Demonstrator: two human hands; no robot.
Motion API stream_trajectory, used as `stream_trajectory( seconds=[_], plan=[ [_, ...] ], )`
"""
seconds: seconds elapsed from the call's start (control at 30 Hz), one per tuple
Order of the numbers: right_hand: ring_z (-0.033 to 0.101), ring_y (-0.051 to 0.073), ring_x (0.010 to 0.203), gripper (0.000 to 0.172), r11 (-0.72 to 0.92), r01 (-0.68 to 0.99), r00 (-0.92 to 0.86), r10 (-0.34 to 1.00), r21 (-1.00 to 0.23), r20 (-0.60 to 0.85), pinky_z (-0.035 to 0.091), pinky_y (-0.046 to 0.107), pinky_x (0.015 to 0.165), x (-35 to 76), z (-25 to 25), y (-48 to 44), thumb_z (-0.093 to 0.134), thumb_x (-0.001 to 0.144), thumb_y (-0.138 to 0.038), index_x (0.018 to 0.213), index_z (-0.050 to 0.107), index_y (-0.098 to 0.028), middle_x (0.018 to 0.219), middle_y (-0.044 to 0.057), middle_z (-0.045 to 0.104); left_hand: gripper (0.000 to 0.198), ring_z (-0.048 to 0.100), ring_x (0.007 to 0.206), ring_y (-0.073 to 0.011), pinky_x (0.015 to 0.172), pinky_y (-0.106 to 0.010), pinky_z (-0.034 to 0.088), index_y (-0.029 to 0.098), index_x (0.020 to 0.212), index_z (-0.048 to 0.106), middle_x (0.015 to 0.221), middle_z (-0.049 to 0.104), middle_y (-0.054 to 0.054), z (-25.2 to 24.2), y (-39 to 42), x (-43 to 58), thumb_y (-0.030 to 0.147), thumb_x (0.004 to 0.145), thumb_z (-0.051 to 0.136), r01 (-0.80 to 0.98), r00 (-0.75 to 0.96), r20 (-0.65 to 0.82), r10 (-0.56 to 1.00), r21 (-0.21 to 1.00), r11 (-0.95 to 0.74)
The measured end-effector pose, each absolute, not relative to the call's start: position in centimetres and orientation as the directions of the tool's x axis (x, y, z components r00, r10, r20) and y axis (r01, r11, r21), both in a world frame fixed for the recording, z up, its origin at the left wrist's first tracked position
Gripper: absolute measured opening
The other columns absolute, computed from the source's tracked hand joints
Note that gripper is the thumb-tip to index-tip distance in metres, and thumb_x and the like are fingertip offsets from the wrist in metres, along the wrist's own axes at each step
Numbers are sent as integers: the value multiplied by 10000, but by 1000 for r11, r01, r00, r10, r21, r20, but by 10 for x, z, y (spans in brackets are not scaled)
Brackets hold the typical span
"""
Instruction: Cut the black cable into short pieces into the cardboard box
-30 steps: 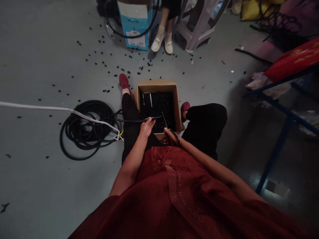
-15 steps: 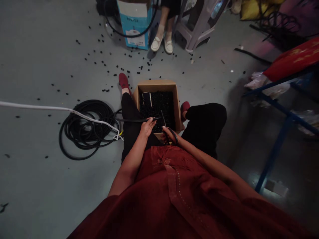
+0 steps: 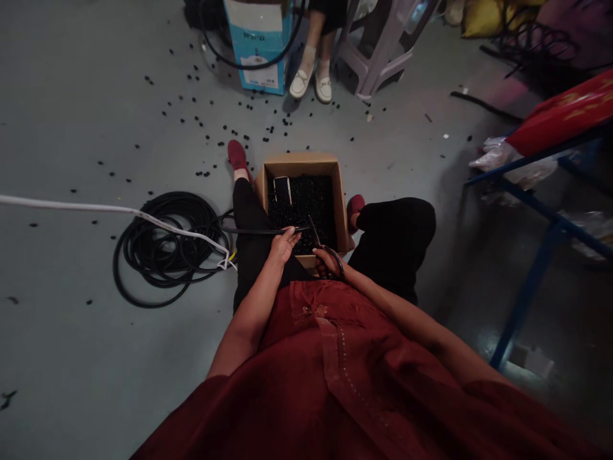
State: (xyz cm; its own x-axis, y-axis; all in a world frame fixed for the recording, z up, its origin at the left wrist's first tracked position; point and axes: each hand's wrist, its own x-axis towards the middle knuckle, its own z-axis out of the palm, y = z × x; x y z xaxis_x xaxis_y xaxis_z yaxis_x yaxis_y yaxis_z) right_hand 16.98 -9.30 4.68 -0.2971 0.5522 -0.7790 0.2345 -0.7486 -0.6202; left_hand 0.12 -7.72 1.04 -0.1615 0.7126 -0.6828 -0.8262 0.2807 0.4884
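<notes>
My left hand [image 3: 285, 245] is closed on a thin black hose [image 3: 258, 231] near its end, which points right over the box. In my right hand [image 3: 328, 260] is a pair of scissors [image 3: 315, 234], the blades pointing up and left just beside the hose end. Below both hands, between my legs, stands an open cardboard box [image 3: 343, 214] holding many small black pieces [image 3: 313, 195]. A dark phone [image 3: 282, 190] with a light rim lies on the pieces at the left. The hose runs left across my thigh to a coil [image 3: 165, 239] on the floor.
A white cable [image 3: 96, 206] crosses the coil. Black bits [image 3: 198, 121] are strewn over the floor. Ahead are a blue-and-white box [image 3: 261, 45], a person's white shoes [image 3: 311, 86] and a plastic stool [image 3: 378, 57]. A blue metal frame [image 3: 531, 281] stands at the right.
My right hand and the scissors have shifted slightly down and to the right, and the blades look closer together. My left hand stays nearly in place on the hose.
</notes>
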Motion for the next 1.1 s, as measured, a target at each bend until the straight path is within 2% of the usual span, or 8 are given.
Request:
stream_trajectory(
  seconds=[0.17, 0.3, 0.4, 0.6, 0.7, 0.83, 1.1],
  plan=[
    [355, 57, 365, 326, -748, 234, -299, 553, -622, -777, 300, 164, 349, 170, 44, -93, 582, 821, -476, 831, 357, -240, 543, -100, 407, 101, 705, 793, -136, 949, -335, 516, 130, 772, 634, 745, 707, -20, 10, -77, 1, 65, 758, 710, -829, -165, -704, 691, 478, 290],
    [374, 66, 375, 286, -662, 344, -279, 605, -666, -746, 295, 168, 350, 173, 37, -91, 572, 836, -459, 825, 394, -235, 538, -90, 407, 114, 698, 723, -122, 908, -322, 536, 138, 799, 630, 737, 704, -15, 9, -77, 1, 101, 753, 727, -822, -153, -706, 692, 479, 307],
    [432, 88, 418, 249, -553, 456, -262, 665, -697, -699, 308, 177, 372, 177, 31, -89, 581, 842, -435, 819, 440, -230, 551, -66, 464, 97, 689, 684, -113, 883, -313, 546, 139, 794, 628, 714, 695, -10, 10, -77, 1, 109, 767, 716, -818, -146, -706, 693, 480, 316],
    [463, 112, 473, 190, -487, 534, -216, 711, -691, -669, 352, 203, 437, 178, 25, -87, 593, 848, -372, 808, 487, -219, 547, -47, 494, 102, 700, 734, -134, 908, -329, 539, 132, 773, 630, 701, 686, -15, 12, -75, 2, 104, 751, 726, -827, -164, -713, 682, 476, 298],
    [446, 97, 436, 220, -492, 516, -217, 716, -701, -663, 331, 193, 411, 177, 27, -88, 614, 840, -387, 783, 489, -216, 538, -54, 490, 117, 703, 762, -133, 928, -332, 535, 134, 785, 633, 709, 690, -7, 12, -75, 2, 92, 737, 731, -830, -184, -713, 676, 481, 281],
    [464, 89, 396, 315, -547, 436, -265, 681, -715, -683, 339, 182, 370, 180, 31, -90, 604, 845, -490, 752, 491, -211, 530, -44, 528, 112, 708, 799, -138, 944, -334, 529, 138, 792, 637, 726, 697, -6, 12, -75, 1, 77, 746, 719, -843, -185, -700, 689, 474, 255],
    [527, 109, 391, 388, -681, 288, -249, 626, -673, -739, 419, 199, 376, 187, 44, -91, 462, 926, -578, 918, 535, -198, 578, 11, 632, 75, 710, 766, -136, 929, -331, 527, 146, 841, 650, 786, 723, -29, 12, -76, -6, 98, 793, 681, -847, -149, -662, 735, 468, 251]
  ],
)
